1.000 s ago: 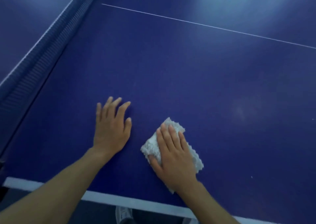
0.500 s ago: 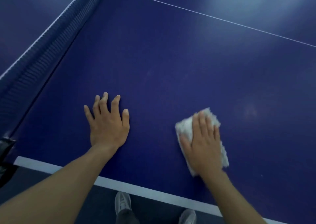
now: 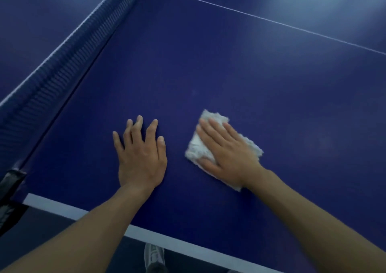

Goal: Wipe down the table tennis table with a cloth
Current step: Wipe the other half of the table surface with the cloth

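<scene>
Head view: blue table tennis worktop (image 3: 240, 74) fills the frame, white edge stripe (image 3: 62, 209) along the near side, thin white centre line (image 3: 271, 21) crossing the top right. Net (image 3: 62, 64) runs diagonally along the left, its dark clamp (image 3: 9, 181) at the near-left corner.

Right hand (image 3: 227, 150) lies palm down on a white crumpled cloth (image 3: 197, 149), fingers (image 3: 211, 135) straight and close together, pressing it flat against the worktop, no pinch. Cloth sits right of centre on the near half, its edges sticking out past the fingertips, on the thumb side and under the wrist.

Left hand (image 3: 142, 155) is flat on the bare worktop just beside the cloth, not touching it, fingers (image 3: 151, 128) spread apart, holding nothing.

Both bare forearms enter from the bottom edge. One grey shoe (image 3: 154, 256) shows on the floor below the near edge, slightly blurred.
</scene>
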